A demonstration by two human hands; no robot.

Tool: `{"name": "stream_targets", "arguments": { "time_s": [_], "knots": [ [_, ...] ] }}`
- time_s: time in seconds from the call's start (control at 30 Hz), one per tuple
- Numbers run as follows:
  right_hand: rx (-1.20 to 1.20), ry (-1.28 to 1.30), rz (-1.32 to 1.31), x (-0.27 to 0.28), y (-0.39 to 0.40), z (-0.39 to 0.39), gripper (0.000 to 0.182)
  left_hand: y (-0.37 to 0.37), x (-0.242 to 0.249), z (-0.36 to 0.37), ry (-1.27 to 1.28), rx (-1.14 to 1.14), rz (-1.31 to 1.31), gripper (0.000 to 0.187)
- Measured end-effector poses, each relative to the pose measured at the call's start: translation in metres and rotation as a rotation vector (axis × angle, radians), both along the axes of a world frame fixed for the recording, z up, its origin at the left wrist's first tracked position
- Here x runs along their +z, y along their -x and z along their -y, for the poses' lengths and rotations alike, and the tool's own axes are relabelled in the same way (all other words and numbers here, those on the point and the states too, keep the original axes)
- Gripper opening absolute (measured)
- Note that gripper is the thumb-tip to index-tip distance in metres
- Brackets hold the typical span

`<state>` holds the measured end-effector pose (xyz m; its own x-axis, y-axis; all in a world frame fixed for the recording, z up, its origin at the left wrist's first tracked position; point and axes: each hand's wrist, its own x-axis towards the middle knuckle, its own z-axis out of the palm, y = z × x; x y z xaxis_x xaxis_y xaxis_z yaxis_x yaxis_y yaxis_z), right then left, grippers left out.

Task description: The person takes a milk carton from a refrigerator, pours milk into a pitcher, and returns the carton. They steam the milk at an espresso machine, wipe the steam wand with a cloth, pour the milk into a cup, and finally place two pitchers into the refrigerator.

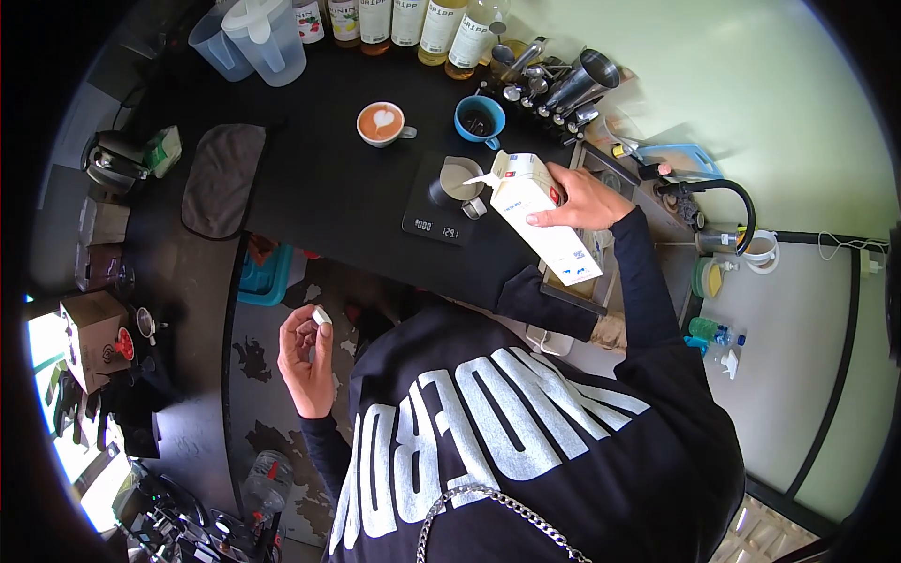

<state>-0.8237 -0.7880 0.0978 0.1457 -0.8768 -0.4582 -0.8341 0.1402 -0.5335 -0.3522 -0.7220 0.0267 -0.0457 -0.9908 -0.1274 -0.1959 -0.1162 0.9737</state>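
Note:
My right hand [587, 199] grips a white milk carton [544, 225], tilted with its spout over a milk pitcher [460, 176]. White milk runs from the spout toward the pitcher. That pitcher stands on a black digital scale [434, 228] with lit digits. Off the counter's near edge, my left hand [307, 361] pinches a small white cap [322, 316] between thumb and fingers. Beyond the scale are a blue cup [480, 120] with dark liquid and a white cup [380, 124] of coffee with a heart pattern in the foam.
Syrup bottles [436, 33] and clear plastic jugs [267, 42] line the back of the black counter. A dark cloth [223, 181] lies at the left. Right of the carton are metal bar tools [582, 80] and a black curved tap [741, 202].

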Motion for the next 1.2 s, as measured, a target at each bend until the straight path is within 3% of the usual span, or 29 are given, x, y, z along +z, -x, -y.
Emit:
{"name": "stream_targets", "arguments": {
  "time_s": [0.97,1.2],
  "knots": [
    [-0.005,-0.010,0.014,-0.001,0.001,-0.004,0.081,0.003,0.005,-0.004,0.032,0.023,-0.001,0.031],
    [-0.136,0.226,0.401,-0.003,-0.010,-0.013,0.085,0.011,0.013,-0.019,-0.055,0.085,-0.003,0.029]
  ]
}}
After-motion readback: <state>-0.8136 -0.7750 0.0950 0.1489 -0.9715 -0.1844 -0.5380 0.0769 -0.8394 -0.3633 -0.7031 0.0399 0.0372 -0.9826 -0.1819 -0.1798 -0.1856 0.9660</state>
